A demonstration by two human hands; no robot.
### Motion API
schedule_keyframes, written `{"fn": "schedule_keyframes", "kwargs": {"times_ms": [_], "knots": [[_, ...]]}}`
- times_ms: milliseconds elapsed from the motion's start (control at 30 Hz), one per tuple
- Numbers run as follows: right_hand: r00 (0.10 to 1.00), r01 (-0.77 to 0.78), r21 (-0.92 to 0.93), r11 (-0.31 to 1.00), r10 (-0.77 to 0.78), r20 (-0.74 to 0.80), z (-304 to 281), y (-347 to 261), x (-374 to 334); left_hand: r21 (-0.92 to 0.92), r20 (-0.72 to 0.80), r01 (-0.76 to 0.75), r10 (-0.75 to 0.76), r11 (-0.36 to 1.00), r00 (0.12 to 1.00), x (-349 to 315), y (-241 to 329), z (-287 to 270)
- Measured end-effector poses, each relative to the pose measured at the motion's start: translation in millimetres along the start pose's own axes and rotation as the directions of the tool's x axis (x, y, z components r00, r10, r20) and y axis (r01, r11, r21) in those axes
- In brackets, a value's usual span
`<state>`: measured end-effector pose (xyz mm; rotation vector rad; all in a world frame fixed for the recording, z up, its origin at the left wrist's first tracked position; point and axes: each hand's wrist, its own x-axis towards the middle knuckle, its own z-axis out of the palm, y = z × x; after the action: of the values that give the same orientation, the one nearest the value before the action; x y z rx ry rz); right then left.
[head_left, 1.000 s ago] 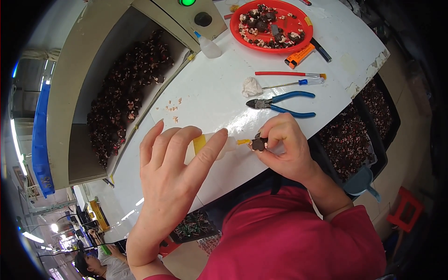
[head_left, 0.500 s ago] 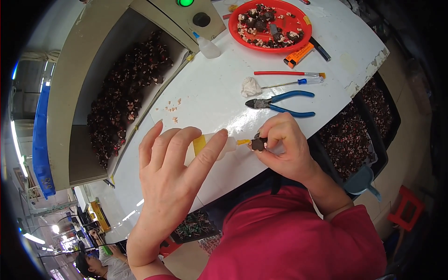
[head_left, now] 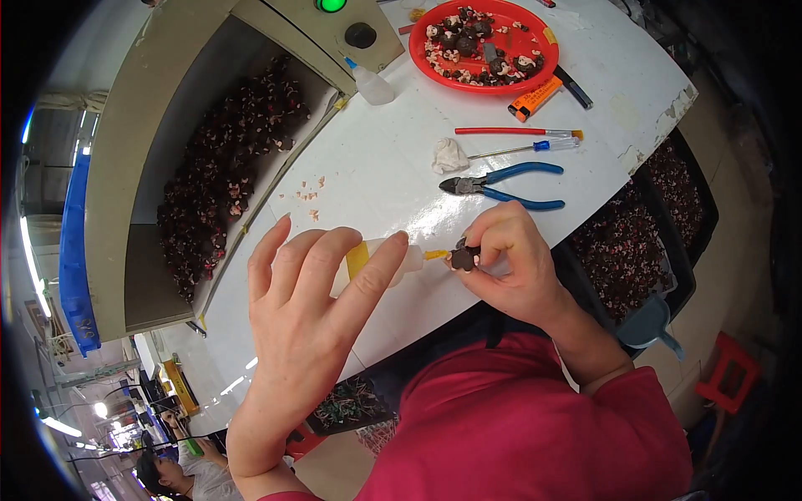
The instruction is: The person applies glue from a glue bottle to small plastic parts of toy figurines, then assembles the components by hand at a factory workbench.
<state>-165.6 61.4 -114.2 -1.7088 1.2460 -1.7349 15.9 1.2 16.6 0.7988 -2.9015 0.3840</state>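
My left hand [head_left: 313, 292] is wrapped round a small translucent squeeze bottle [head_left: 409, 260] with a yellow band and a yellow nozzle. The bottle lies tilted on its side in the grip, its nozzle pointing right. Between the fingertips of my right hand [head_left: 514, 263] is a small dark brown figure [head_left: 464, 257] with pale pink bits on it. The nozzle tip meets or nearly meets the left side of this figure; whether they touch I cannot tell. My fingers cover part of both things.
Beyond my hands lie blue-handled cutting pliers [head_left: 501, 184], a screwdriver [head_left: 526, 149], a red brush [head_left: 510, 131] and a white wad [head_left: 449, 156]. A red tray [head_left: 424, 77] holds small pieces. At left stands a beige machine [head_left: 134, 150] heaped with dark pieces; black bins [head_left: 681, 280] sit right.
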Motion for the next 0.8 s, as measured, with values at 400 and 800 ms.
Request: {"fn": "schedule_keyframes", "kwargs": {"times_ms": [400,800], "knots": [[1.000,-0.009,0.011,1.000,0.009,0.006,-5.4,2.3,-1.1,0.005,0.009,-0.005,0.005,1.000,1.000,4.0,5.8,-0.4],[1.000,0.012,-0.004,1.000,-0.012,0.000,-7.0,2.7,-1.9,0.026,-0.004,-0.001,0.001,1.000,1.000,4.0,8.1,0.9]]}}
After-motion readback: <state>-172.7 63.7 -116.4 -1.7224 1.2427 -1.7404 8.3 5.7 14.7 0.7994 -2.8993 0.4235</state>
